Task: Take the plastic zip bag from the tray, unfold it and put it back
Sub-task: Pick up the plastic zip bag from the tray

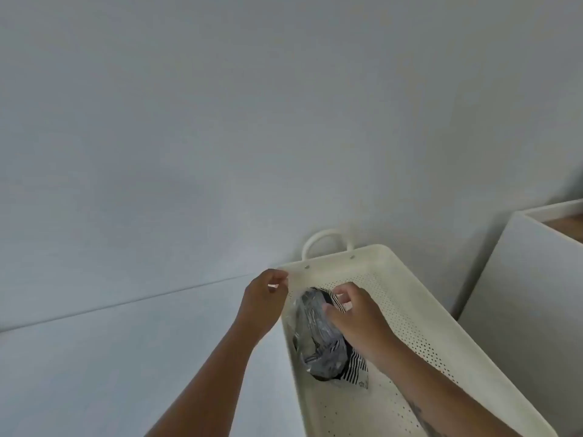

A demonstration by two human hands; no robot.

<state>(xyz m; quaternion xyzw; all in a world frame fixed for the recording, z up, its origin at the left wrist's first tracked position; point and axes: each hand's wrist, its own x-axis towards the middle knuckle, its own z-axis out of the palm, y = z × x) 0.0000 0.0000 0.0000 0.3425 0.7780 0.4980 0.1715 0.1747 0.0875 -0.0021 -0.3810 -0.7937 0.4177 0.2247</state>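
A cream perforated tray (pixel 419 313) with a looped handle (pixel 326 239) at its far end is seen in the lower right of the frame, set on a white surface (pixel 94 373) against a pale wall (pixel 220 121). The plastic zip bag (pixel 318 335) is seen over the tray's left side, crumpled, with dark contents and a black-and-white striped piece showing through the clear film. The right hand (pixel 356 316) is curled over the bag's upper right part, and the film is pinched between thumb and fingers. The left hand (pixel 263 298), just left of the tray's near-left corner, is closed in a pinch at the bag's clear upper edge, though the film there is too faint for the grip to be confirmed. A white box (pixel 530 279) is seen at the right edge of the frame.
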